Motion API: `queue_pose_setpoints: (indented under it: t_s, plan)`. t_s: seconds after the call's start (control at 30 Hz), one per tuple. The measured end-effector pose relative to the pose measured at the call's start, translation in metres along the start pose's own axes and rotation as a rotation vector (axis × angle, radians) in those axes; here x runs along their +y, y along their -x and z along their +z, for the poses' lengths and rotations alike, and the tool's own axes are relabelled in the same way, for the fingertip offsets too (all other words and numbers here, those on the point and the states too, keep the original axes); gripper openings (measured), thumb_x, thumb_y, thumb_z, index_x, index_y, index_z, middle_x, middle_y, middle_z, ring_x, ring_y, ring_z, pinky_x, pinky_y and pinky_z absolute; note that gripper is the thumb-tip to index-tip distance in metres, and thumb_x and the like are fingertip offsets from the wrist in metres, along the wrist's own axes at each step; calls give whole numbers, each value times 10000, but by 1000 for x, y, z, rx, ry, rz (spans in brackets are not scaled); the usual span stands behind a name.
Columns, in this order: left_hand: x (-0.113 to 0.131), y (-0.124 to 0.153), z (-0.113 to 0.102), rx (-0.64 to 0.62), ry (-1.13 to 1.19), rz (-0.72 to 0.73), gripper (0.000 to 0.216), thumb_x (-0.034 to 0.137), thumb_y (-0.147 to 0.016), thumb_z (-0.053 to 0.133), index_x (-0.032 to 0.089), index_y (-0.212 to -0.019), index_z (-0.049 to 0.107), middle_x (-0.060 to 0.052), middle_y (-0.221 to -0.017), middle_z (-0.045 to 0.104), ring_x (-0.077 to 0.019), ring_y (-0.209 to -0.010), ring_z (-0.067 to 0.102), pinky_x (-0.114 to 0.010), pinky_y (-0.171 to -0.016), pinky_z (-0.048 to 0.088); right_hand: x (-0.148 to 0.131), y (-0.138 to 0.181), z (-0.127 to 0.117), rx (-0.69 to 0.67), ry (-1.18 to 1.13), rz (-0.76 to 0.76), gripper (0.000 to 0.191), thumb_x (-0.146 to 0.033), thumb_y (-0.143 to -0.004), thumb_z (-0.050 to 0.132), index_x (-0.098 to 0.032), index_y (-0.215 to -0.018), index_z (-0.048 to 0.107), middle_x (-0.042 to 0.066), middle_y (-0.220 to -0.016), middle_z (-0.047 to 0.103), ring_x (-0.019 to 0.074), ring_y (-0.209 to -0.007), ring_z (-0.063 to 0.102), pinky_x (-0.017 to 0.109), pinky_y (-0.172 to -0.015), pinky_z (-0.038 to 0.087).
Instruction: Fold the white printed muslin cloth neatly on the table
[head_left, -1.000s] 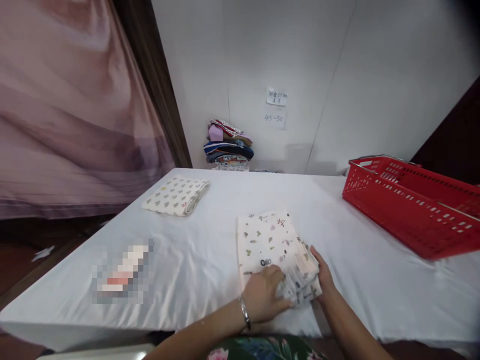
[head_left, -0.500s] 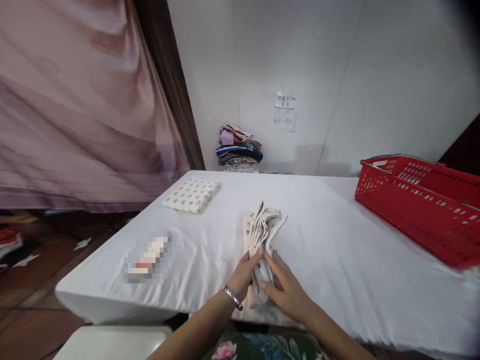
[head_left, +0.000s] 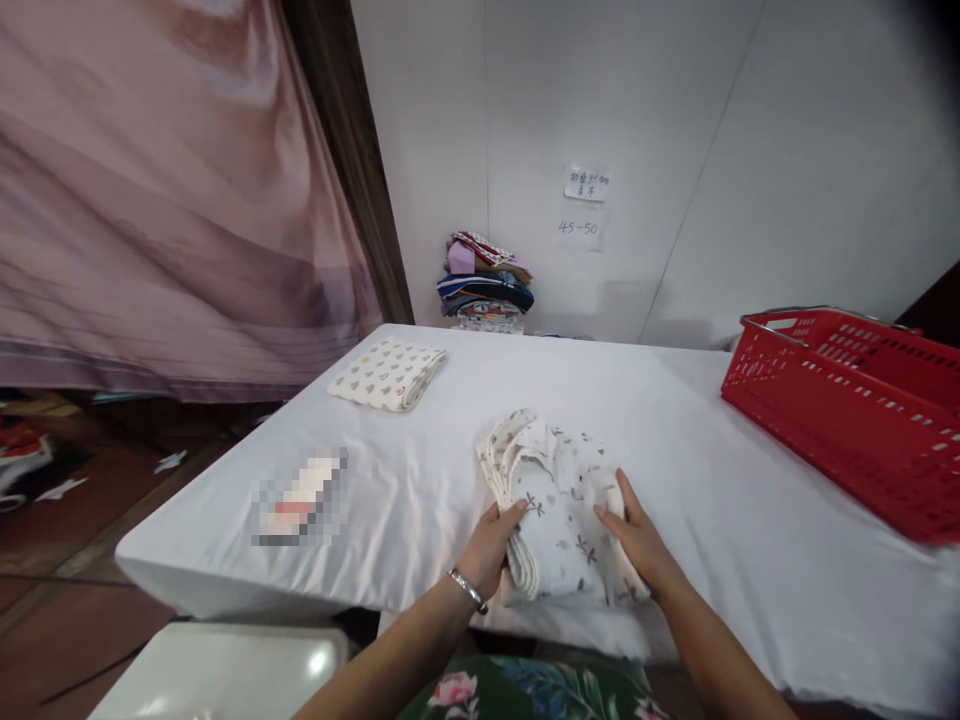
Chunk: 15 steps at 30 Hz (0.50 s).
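Note:
A folded white cloth with small grey prints (head_left: pixel 559 500) lies near the front edge of the white table (head_left: pixel 675 440). My left hand (head_left: pixel 491 545), with a bracelet at the wrist, grips the cloth's layered left edge, thumb on top. My right hand (head_left: pixel 637 535) lies flat on the cloth's right side with fingers stretched out. A second folded cloth with small heart prints (head_left: pixel 388 373) rests at the table's far left corner, apart from both hands.
A red plastic basket (head_left: pixel 847 410) stands at the table's right. A stack of folded clothes (head_left: pixel 486 285) sits against the white wall with paper notes (head_left: pixel 585 205). A pink curtain (head_left: pixel 165 200) hangs left. A blurred small item (head_left: pixel 300 498) lies left of the cloth.
The cloth was flat, then lifted on edge between both hands, and now lies folded over. My right hand moved from the fold to the cloth's right side.

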<state>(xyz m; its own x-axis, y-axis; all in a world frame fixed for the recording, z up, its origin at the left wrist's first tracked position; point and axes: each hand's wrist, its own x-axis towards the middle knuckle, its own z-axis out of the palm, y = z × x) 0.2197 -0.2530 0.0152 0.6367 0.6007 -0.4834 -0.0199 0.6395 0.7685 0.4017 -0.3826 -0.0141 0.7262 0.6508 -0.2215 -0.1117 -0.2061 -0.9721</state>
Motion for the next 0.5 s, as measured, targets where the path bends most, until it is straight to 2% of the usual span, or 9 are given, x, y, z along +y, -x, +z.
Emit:
queue_pose_setpoints:
  t_s: [0.1, 0.2, 0.3, 0.37, 0.4, 0.47, 0.5]
  plan:
    - [7, -5, -2, 7, 7, 19, 365, 349, -721, 691, 154, -1019, 610, -104, -899, 705, -221, -807, 672, -338, -754, 538, 9, -9, -8, 20, 35, -28, 868, -282, -677, 672, -272, -1449, 275, 15, -1450, 363, 246, -1347, 307, 427, -1136, 187]
    - [44, -17, -1, 36, -42, 95, 324, 323, -712, 683, 124, -962, 624, -96, -814, 707, -221, -749, 669, -332, -709, 541, -6, -29, -12, 43, 17, -95, 863, -224, -626, 663, -246, -1427, 340, 35, -1403, 438, 265, -1298, 390, 412, -1095, 285]
    - [114, -26, -4, 61, -118, 305, 322, 325, -674, 711, 109, -900, 633, -74, -753, 699, -213, -715, 663, -309, -670, 536, -52, -55, -27, 134, 36, -190, 851, -176, -593, 671, -243, -1397, 401, 56, -1339, 517, 263, -1180, 518, 351, -966, 441]
    - [163, -25, -10, 70, -108, 471, 344, 319, -652, 727, 110, -909, 633, -58, -741, 694, -203, -685, 658, -307, -658, 536, -92, -69, -47, 193, -19, -181, 896, -156, -595, 676, -264, -1421, 348, 57, -1204, 619, 226, -931, 647, 304, -762, 534]
    - [184, -23, -15, 68, -87, 538, 346, 320, -654, 726, 108, -911, 633, -59, -752, 694, -201, -690, 657, -309, -664, 538, -110, -74, -59, 225, -83, -190, 899, -147, -608, 668, -275, -1429, 326, 55, -1128, 654, 197, -798, 665, 278, -664, 538]
    - [210, -17, -26, 52, -51, 566, 333, 334, -675, 712, 102, -902, 636, -72, -784, 696, -207, -729, 661, -316, -691, 542, -139, -81, -83, 255, -183, -203, 861, -119, -635, 657, -259, -1424, 341, 59, -1003, 683, 146, -643, 642, 236, -586, 512]
    - [213, -15, -31, 53, -53, 535, 323, 331, -683, 709, 101, -899, 639, -78, -790, 697, -211, -740, 663, -317, -693, 543, -146, -84, -94, 263, -224, -205, 823, -117, -652, 653, -248, -1413, 367, 63, -944, 687, 131, -608, 627, 224, -575, 500]
